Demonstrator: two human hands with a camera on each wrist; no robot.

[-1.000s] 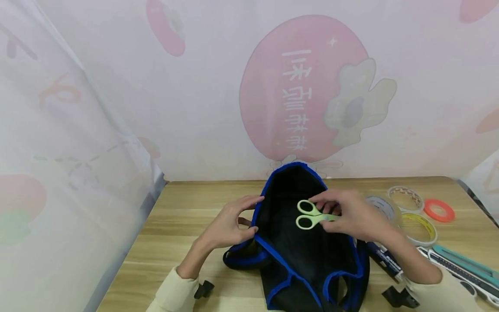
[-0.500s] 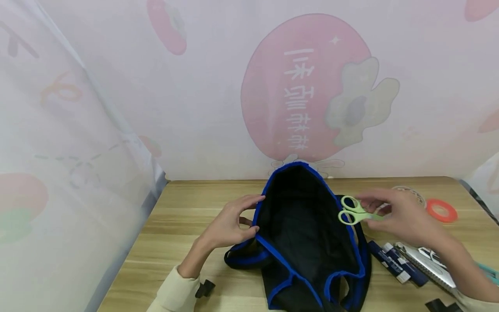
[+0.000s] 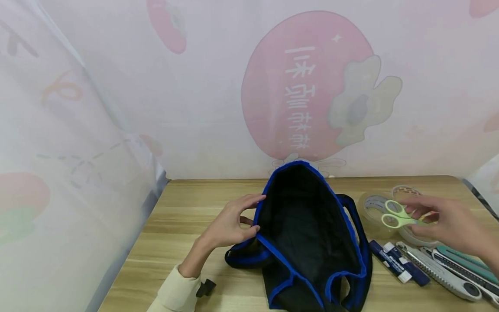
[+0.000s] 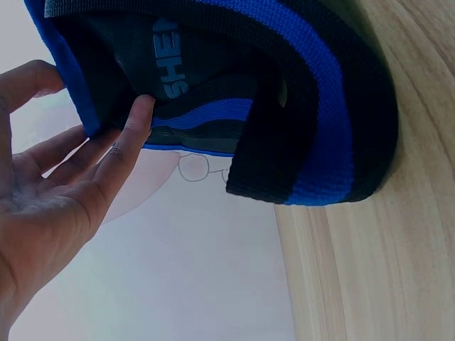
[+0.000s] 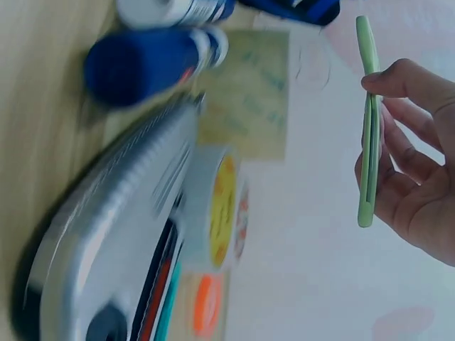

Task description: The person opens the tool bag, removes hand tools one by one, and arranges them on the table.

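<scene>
A black bag (image 3: 300,234) with blue edging stands on the wooden table, its wide mouth facing up and toward me. My left hand (image 3: 228,221) holds the bag's left rim, thumb and fingertips at the blue edge; in the left wrist view, the hand (image 4: 64,177) is beside a black-and-blue strap (image 4: 323,106). Right of the bag, my right hand (image 3: 448,221) pinches small light-green scissors (image 3: 393,221) by the blade end, handle loops pointing left. The right wrist view shows the scissors (image 5: 370,135) edge-on between thumb and fingers, raised above the table.
Beneath and behind the right hand lie tape rolls (image 3: 372,206), one with a yellow core (image 5: 224,213), and an orange ring (image 5: 207,305). Nearer are two dark-blue tubes (image 3: 390,261), a silver utility knife (image 3: 440,271) and a teal one (image 3: 465,260). A printed cloth (image 3: 202,108) hangs behind the table.
My right hand has carried the scissors from over the bag's mouth to the right, over the tape rolls. The left hand has stayed at the rim.
</scene>
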